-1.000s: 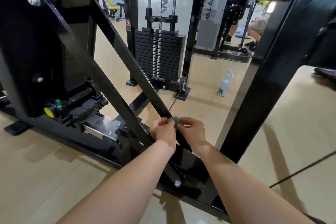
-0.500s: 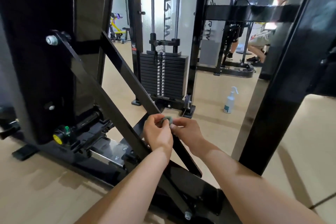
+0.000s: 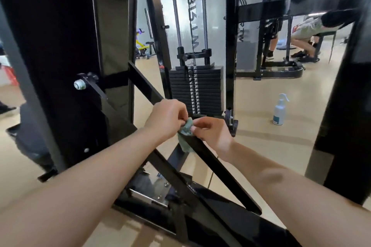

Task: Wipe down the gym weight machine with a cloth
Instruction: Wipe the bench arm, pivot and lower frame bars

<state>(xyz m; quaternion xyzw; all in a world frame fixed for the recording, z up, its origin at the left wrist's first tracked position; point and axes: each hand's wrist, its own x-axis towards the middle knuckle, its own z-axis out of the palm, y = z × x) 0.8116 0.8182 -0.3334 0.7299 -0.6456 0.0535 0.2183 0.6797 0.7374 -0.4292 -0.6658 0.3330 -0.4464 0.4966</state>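
**Cloth on diagonal bar, both hands engaged**

Head view: I find the left hand [image 3: 168, 118] and the right hand [image 3: 210, 132] each pinching the green cloth [image 3: 185, 133], which is draped over the machine's diagonal bar [image 3: 216, 166] just below frame centre. The weight stack [image 3: 195, 90] stands at 12 o'clock from the hands. A spray bottle [image 3: 279, 110] sits on the floor [image 3: 261, 142] at 3 o'clock. Judgement: wrap the cloth round the bar, press firmly, and draw it along the full length, covering every face.

Sideways lettering on silver shroud [image 3: 193, 6], unclear, perhaps "RTW" on neighbouring panel [image 3: 247, 32], red sticker [image 3: 161, 66] illegible
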